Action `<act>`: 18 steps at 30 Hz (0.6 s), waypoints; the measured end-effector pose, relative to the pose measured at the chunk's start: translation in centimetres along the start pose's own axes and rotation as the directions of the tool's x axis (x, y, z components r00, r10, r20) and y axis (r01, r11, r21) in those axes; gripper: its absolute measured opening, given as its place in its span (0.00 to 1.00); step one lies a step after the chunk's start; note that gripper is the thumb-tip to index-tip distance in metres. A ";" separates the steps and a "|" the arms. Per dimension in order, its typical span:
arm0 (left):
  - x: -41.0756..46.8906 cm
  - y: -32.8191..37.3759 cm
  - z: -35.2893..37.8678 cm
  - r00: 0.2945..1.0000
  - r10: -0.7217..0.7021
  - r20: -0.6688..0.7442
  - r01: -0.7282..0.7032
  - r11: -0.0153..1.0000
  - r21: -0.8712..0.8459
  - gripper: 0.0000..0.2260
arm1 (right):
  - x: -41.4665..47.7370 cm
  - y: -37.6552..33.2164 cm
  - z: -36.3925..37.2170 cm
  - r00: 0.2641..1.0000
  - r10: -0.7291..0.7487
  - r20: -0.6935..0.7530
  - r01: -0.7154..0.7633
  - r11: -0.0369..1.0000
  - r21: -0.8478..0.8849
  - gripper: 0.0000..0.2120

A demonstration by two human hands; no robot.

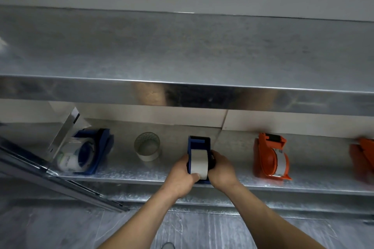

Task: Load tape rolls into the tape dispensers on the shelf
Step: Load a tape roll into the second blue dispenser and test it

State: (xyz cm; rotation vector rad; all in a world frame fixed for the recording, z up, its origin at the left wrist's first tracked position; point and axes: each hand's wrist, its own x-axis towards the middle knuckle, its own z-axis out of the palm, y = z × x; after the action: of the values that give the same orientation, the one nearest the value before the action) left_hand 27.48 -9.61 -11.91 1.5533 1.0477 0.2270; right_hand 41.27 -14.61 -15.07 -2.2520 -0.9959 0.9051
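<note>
A blue tape dispenser (199, 143) stands on the lower metal shelf (232, 183) with a white tape roll (199, 160) seated in it. My left hand (181, 176) grips the dispenser's left side, its thumb on the roll's front. My right hand (221, 170) grips the right side. A loose clear tape roll (147, 146) stands on the shelf to the left. Another blue dispenser (89, 150) with a clear roll lies at far left. An orange dispenser (270, 156) holding a roll sits to the right, and a second orange one (363, 156) is cut off by the frame's right edge.
An upper metal shelf (182, 50) juts out above the lower one and hides its back part. A slanted metal rail (60, 184) crosses at the lower left. Grey floor (202, 228) lies below the shelf.
</note>
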 end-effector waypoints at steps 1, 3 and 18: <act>0.1 0.1 -0.1 1.000 -0.010 -0.002 0.010 1.000 -0.012 0.19 | 0.0 0.1 0.0 1.000 -0.006 0.003 0.006 1.000 0.001 0.12; 0.2 0.2 -0.2 1.000 -0.024 0.002 0.024 1.000 -0.007 0.18 | 0.0 0.3 0.0 1.000 -0.009 0.008 0.009 1.000 0.005 0.13; 4.4 8.4 -3.5 0.972 -0.010 -0.236 -0.057 0.960 -0.273 0.14 | 0.2 0.9 0.2 0.998 -0.009 0.055 0.009 1.000 -0.006 0.27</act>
State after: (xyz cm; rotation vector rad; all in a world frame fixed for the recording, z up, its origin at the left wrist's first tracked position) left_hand 31.79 -3.25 -5.28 1.3045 1.1275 0.5642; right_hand 41.64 -15.01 -15.87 -2.2371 -1.0337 0.9660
